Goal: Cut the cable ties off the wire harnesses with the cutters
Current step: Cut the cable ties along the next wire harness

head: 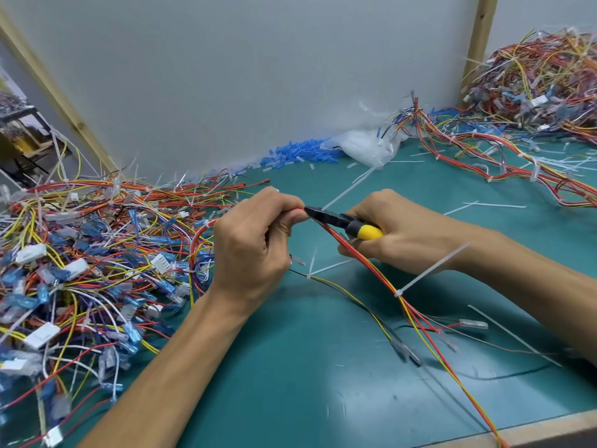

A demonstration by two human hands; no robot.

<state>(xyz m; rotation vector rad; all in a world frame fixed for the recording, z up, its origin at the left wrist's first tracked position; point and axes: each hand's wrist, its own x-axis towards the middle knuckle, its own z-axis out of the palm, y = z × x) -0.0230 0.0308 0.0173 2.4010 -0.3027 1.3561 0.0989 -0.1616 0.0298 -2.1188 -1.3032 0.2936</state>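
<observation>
My left hand (255, 244) pinches a red, orange and yellow wire harness (416, 315) near its upper end, above the green mat. My right hand (394, 234) grips the black and yellow cutters (345, 223), whose black jaws sit at the harness right beside my left fingertips. A white cable tie (429, 271) is fastened round the harness lower down, its tail sticking up to the right. Another tie (315, 270) sits on a thin yellow and black branch below my left hand. What lies between the jaws is hidden.
A big heap of wire harnesses (80, 260) with blue and white connectors fills the left. More harnesses (533, 92) pile at the back right. Loose cut ties (484, 205) lie on the green mat (290, 383). A clear plastic bag (365, 147) and blue sleeves (300, 153) lie against the back wall.
</observation>
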